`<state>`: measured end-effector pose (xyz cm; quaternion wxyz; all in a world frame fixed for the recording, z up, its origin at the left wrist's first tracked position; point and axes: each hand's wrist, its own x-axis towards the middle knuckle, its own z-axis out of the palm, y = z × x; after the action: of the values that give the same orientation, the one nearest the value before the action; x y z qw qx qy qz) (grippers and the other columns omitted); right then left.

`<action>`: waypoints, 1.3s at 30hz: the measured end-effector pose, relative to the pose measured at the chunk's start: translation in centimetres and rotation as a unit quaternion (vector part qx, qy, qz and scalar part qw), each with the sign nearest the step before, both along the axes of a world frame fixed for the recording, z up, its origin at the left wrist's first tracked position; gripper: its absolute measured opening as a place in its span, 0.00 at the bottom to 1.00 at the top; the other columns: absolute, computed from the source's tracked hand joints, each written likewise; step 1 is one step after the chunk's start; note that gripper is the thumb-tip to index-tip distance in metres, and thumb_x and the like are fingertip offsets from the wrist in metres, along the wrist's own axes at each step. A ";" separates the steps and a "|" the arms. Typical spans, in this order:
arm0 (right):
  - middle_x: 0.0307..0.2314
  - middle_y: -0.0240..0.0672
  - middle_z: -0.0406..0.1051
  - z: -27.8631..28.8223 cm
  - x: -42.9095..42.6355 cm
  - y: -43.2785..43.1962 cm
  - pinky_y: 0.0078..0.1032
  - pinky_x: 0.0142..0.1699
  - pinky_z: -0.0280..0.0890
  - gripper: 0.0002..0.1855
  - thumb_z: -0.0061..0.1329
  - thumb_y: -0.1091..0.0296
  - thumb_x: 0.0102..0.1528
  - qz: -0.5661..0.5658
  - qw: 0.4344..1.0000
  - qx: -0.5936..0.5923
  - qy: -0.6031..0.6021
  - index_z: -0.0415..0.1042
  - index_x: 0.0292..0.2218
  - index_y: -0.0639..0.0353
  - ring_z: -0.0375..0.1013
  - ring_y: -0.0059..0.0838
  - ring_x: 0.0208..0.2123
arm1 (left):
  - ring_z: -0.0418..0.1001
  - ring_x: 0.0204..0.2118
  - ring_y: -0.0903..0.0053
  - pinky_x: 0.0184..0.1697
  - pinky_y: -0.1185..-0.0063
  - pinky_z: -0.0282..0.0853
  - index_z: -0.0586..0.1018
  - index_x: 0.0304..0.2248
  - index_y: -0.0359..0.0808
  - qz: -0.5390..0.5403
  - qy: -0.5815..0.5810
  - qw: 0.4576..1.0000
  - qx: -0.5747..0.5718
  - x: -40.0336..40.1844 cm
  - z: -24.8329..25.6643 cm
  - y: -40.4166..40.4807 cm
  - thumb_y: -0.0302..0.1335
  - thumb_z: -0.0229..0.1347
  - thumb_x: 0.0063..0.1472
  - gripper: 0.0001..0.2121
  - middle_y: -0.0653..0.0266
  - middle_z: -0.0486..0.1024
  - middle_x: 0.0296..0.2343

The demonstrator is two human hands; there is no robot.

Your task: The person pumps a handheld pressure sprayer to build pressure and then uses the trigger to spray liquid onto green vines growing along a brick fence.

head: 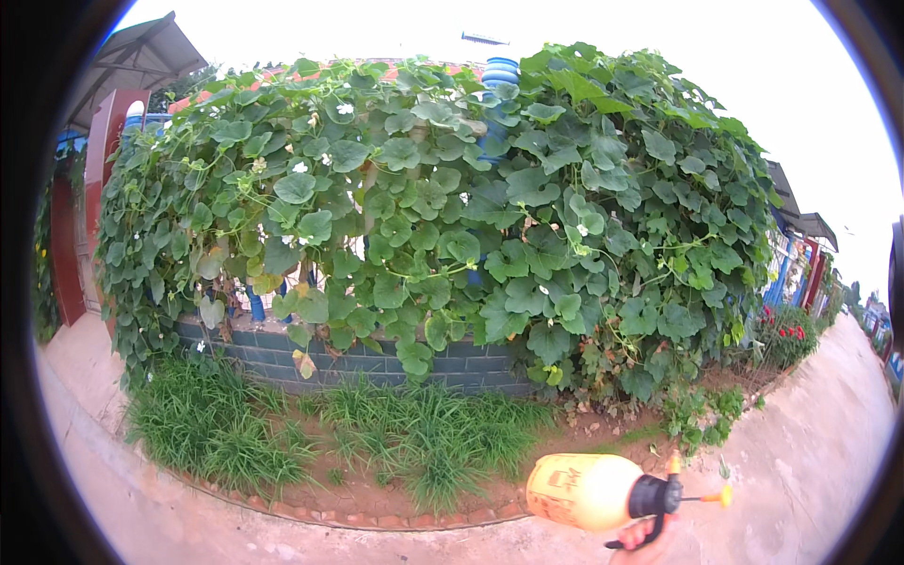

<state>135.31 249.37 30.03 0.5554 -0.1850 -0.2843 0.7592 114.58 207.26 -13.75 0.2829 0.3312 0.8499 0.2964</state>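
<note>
At the lower right, my right hand (648, 540) is closed around the black handle of an orange plastic pump sprayer (583, 491). The sprayer lies tilted on its side in the air, its bottle towards the left and its yellow pump knob (726, 496) towards the right. An orange nozzle (674, 462) sticks up from the black head. My left hand is out of view. Before me, broad-leaved climbing vines (438, 212) with small white flowers cover a fence above a low grey-blue brick wall (452, 367).
Grassy green plants (424, 431) grow in a soil bed edged with red bricks (332, 517). A blue post (501, 70) rises among the vines. Concrete paving (798, 459) curves around the bed. Red flowers (791, 332) stand at the right, a dark red gate pillar (106, 155) at the left.
</note>
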 end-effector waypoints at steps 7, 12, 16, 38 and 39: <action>0.10 0.19 0.44 1.2 2.2 -0.3 0.12 0.13 0.41 0.21 0.35 0.51 0.58 -0.055 0.998 -0.016 0.021 0.49 0.17 0.48 0.44 0.12 0.09 | 0.68 0.29 0.68 0.34 0.75 0.64 0.70 0.33 0.33 0.003 0.009 1.000 -0.014 -2.0 0.3 1.9 0.30 0.51 0.50 0.11 0.56 0.70 0.28; 0.10 0.23 0.50 -1.5 -0.6 -4.0 0.16 0.15 0.44 0.18 0.35 0.56 0.57 0.039 0.988 0.080 -0.130 0.54 0.18 0.52 0.47 0.15 0.10 | 0.69 0.30 0.73 0.35 0.78 0.65 0.70 0.36 0.34 0.105 -0.002 0.990 0.091 -4.3 3.1 5.6 0.29 0.50 0.53 0.11 0.59 0.70 0.29; 0.10 0.23 0.60 -5.9 -2.8 -5.5 0.13 0.16 0.48 0.15 0.47 0.58 0.52 0.129 0.944 0.164 -0.257 0.70 0.22 0.61 0.55 0.11 0.11 | 0.71 0.18 0.76 0.21 0.81 0.65 0.70 0.31 0.34 0.224 -0.067 0.813 0.533 -1.2 25.4 19.8 0.24 0.54 0.50 0.08 0.63 0.71 0.17; 0.29 0.38 0.72 -11.3 -0.5 -6.2 0.25 0.38 0.65 0.15 0.49 0.61 0.46 0.141 0.833 0.337 -0.416 0.73 0.36 0.58 0.72 0.32 0.32 | 0.67 0.16 0.72 0.18 0.78 0.62 0.69 0.20 0.37 -0.092 0.360 0.884 0.283 4.1 44.8 26.4 0.30 0.56 0.49 0.09 0.66 0.65 0.15; 0.29 0.38 0.73 -11.4 -0.5 -6.2 0.25 0.37 0.65 0.16 0.49 0.60 0.46 0.146 0.837 0.333 -0.408 0.73 0.36 0.57 0.72 0.32 0.31 | 0.67 0.16 0.72 0.18 0.78 0.62 0.69 0.20 0.37 -0.093 0.362 0.884 0.282 4.4 44.5 26.3 0.30 0.56 0.49 0.09 0.66 0.65 0.15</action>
<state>134.84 243.20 18.61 0.2999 -0.2385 -0.7446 0.5465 118.95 233.58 30.79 -0.1234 0.5588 0.7388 0.3558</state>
